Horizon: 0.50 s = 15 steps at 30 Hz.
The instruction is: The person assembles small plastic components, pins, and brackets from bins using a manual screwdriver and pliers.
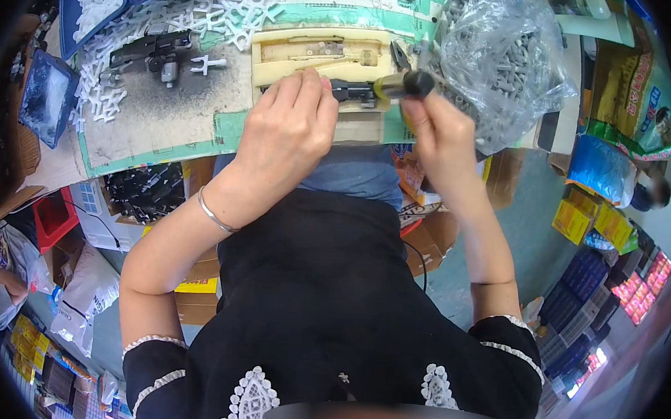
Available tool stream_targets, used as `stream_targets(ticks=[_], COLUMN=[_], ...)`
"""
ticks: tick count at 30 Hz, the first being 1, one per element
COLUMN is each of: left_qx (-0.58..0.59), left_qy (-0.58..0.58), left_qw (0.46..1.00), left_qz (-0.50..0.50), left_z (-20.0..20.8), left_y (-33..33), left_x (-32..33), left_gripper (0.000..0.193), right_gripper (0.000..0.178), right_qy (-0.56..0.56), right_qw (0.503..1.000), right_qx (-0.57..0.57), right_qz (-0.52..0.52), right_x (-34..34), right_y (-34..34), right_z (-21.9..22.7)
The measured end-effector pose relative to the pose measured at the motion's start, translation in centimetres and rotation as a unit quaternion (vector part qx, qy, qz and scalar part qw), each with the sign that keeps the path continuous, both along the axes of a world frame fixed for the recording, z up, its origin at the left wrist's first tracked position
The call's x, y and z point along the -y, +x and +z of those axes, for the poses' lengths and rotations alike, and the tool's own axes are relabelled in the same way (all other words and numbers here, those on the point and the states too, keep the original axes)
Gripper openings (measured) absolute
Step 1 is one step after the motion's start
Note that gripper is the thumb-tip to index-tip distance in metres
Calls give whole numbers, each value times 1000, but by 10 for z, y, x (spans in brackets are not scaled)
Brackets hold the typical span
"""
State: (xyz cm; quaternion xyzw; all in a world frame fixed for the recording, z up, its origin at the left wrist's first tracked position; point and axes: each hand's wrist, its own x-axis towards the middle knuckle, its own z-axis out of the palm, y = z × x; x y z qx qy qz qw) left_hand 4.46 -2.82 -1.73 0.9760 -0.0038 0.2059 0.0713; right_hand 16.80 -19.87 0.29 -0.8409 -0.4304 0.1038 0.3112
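Observation:
My left hand (pixel 291 121) is closed over a long black part (pixel 351 92), its fingers pressing it into a cream-coloured fixture block (pixel 314 72). That hand hides the part's left end. At the fixture's right end, my right hand (pixel 446 135) grips a screwdriver-like tool (pixel 395 87) with a yellow and black handle. The tool points left toward the black part, and its tip cannot be made out. Dark pliers-like jaws (pixel 399 56) lie just behind the handle. In the fixture's far half is a long shaped recess.
Left of the fixture lie a black assembly (pixel 156 53) and a white forked piece (pixel 205 64). Many white forked pieces (pixel 229 7) are heaped behind, near blue trays (pixel 69 19). A clear plastic bag of grey parts (pixel 509 62) stands on the right. Below the bench sits a box of black parts (pixel 146 191).

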Motion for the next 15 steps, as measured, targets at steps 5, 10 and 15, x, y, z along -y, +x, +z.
stream_targets(ticks=[5,10,15], left_qx=[36,46,18], left_qy=[18,53,50], left_qw=[999,998,998], left_qz=[-7,-2,13], left_z=[-6,-12,-12], left_y=[-2,-4,-8], left_x=[-1,2,4], left_gripper=[8,9,28], right_gripper=[29,37,25], right_qy=[143,-7,-29], right_qw=[990,995,995], right_qx=[3,72,93], right_qz=[11,75,28], right_x=[-15,-8,-3], right_y=[-11,-13,-11], right_z=[23,12,4])
